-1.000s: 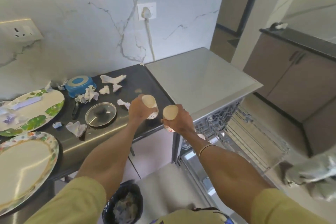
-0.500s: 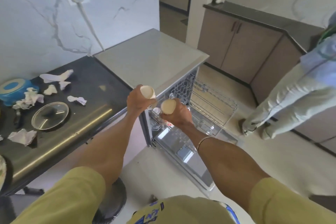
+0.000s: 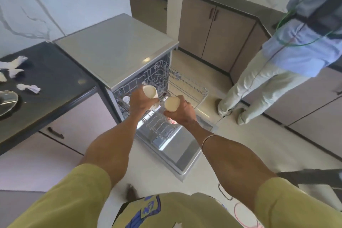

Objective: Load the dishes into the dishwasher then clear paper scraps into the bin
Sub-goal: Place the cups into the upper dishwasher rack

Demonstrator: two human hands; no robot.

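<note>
Both hands had swung away from the desk since the earlier frames and now hung over the open dishwasher [image 3: 118,57], each with its cup, while the plates and blue bowl had slipped out of sight to the left.

From the head camera, the left hand [image 3: 142,101] had its grip curled round a cream cup [image 3: 150,92], the mouth tilted up toward the viewer and the patterned base poking out under the palm. The right hand [image 3: 182,112] gripped a second cream cup [image 3: 172,104] the same way, with red-and-white patterning showing below the fingers. The two cups were just beside each other, apart by a small gap, both above the pulled-out upper rack [image 3: 187,87]. The lower rack [image 3: 159,127] sat beneath them on the dropped door [image 3: 177,152]. A small white item already stood in the upper rack near the left wrist; I could not tell what it was.

On the dark desk [image 3: 55,87] to the left lay paper scraps [image 3: 28,88], more crumpled pieces further back, and a glass lid [image 3: 7,100] at the frame's edge.

A second person [image 3: 277,72] in a light blue shirt and pale trousers stood on the floor by the cabinets [image 3: 212,29], well apart from the dishwasher.

Blue print showed on the wearer's yellow shirt, too blurred to read.
</note>
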